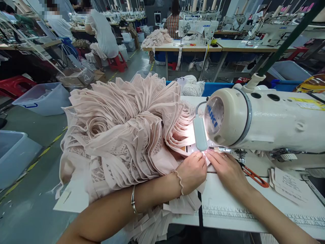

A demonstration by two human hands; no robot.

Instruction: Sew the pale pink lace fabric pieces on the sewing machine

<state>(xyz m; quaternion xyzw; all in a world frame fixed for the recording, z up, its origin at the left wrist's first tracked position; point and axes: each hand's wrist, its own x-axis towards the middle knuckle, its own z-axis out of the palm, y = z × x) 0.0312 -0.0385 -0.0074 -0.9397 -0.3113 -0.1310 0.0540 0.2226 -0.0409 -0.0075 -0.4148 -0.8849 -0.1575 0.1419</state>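
Pinching pink cloth [208,163] right of the frame's middle, the left hand [192,173] had a tight grip; I couldn't tell the grip of the right hand [225,171]. Beyond sat a sewing machine [276,118], right, then a table [162,48] up top.

A fabric pile [127,135] blocks left, sewing machine [276,118] upper right; bare tabletop [218,193] runs between forearms [269,215].

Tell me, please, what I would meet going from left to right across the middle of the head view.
Plastic tub on the floor, pile of pink fabric, left hand, right hand, orange-handled tool, paper slips.
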